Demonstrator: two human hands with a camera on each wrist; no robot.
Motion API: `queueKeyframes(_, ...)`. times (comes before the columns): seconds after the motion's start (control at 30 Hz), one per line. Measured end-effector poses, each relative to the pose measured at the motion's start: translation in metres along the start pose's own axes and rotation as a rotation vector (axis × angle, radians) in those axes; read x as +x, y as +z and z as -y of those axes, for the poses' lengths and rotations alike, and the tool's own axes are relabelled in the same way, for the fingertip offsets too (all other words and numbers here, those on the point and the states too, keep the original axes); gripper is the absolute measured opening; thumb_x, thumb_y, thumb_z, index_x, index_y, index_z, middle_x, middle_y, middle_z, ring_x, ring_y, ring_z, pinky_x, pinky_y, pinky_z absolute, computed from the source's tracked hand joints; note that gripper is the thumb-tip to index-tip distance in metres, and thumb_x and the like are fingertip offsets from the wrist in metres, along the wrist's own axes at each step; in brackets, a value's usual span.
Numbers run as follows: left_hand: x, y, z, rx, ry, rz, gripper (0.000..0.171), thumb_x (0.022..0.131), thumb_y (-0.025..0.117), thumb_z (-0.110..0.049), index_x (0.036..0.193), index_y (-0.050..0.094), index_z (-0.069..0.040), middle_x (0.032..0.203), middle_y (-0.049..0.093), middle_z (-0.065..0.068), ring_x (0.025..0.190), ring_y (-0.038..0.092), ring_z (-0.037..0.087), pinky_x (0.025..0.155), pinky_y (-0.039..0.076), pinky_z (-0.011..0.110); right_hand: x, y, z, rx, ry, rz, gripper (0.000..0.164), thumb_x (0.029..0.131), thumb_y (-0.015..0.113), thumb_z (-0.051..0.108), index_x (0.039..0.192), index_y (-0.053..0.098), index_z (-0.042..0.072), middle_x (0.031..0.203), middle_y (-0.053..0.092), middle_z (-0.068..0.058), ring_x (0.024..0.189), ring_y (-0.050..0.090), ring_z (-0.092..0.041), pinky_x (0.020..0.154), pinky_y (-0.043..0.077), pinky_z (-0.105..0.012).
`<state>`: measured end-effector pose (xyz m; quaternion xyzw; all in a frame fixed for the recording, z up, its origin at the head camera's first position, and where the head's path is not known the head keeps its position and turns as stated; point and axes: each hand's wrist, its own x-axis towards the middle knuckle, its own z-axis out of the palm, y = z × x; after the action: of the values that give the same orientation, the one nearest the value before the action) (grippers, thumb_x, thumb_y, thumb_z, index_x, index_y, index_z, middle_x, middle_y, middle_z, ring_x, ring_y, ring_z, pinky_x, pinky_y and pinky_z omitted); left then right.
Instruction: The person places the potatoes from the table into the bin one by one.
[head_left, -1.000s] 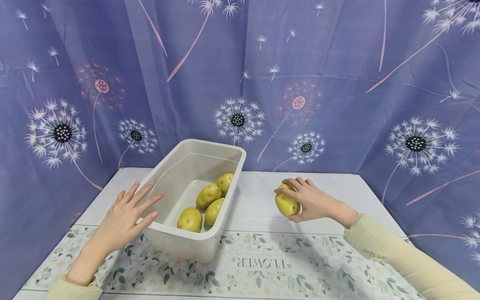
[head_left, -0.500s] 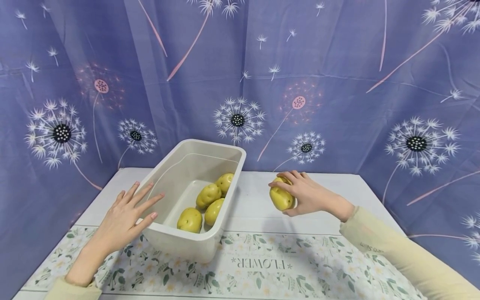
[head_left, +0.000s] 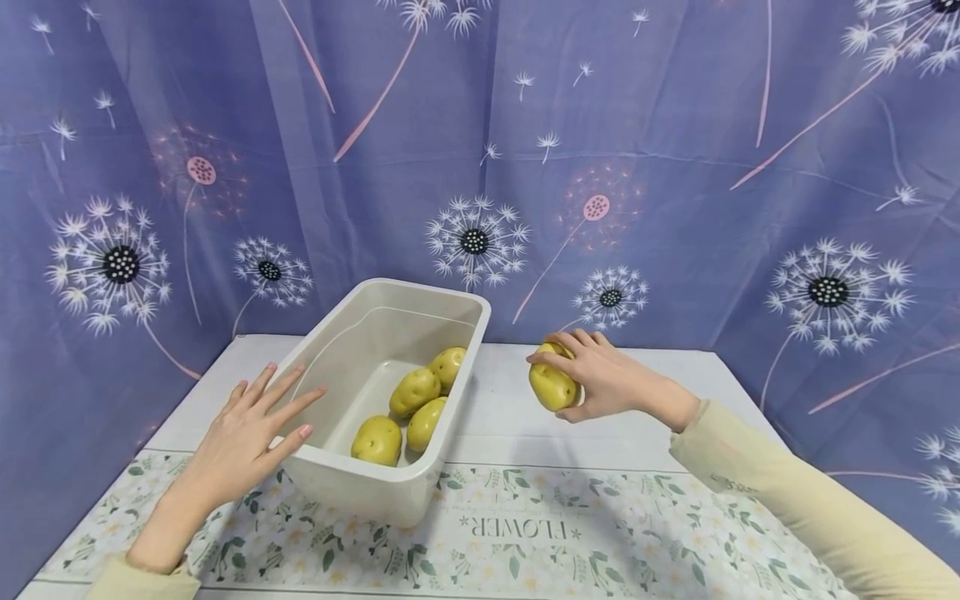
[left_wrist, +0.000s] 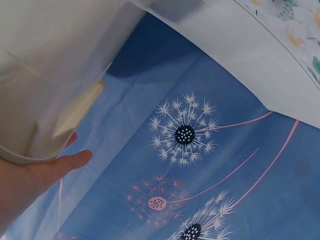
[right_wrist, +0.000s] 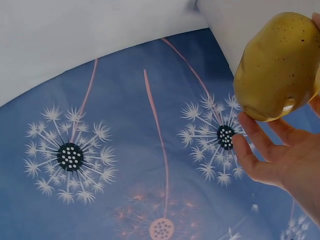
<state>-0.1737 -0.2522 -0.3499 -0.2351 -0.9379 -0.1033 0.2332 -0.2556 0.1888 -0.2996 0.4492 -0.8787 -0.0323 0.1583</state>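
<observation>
In the head view my right hand [head_left: 611, 379] grips a yellow potato [head_left: 553, 385] above the white part of the table, to the right of the bin. The same potato [right_wrist: 277, 67] fills the upper right of the right wrist view, with fingertips at its lower end. A pale grey plastic bin [head_left: 375, 472] stands left of centre, with several yellow potatoes [head_left: 415, 392] lying along its right side. My left hand [head_left: 236, 433] rests at the bin's left rim with fingers straight and spread. In the left wrist view fingers touch the bin [left_wrist: 55, 60].
A flower-print runner with "FLOWER" lettering [head_left: 517, 527] crosses the front of the white table [head_left: 495, 400]. Behind and at both sides hangs a blue-purple dandelion curtain [head_left: 480, 108]. The bin's wall stands between the right hand and the potatoes inside.
My right hand has moved up and left with the potato, nearer the bin. The left hand and the potatoes in the bin stay put. The head view shifts slightly.
</observation>
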Motion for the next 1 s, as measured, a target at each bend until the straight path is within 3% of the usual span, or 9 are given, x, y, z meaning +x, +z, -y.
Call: queueKeyframes(1.0, 0.0, 0.0, 0.0, -0.006, 0.006, -0.008, 0.044, 0.087, 0.052, -0.035, 0.13, 0.047, -0.027, 0.14, 0.037, 0.015, 0.135, 0.019, 0.039, 0.097, 0.021, 0.067, 0.056, -0.028, 0.007, 0.022, -0.004, 0.013, 0.068, 0.064, 0.07, 0.048, 0.124, 0.048, 0.024, 0.123, 0.046, -0.01, 0.102, 0.043, -0.025, 0.079, 0.04, -0.042)
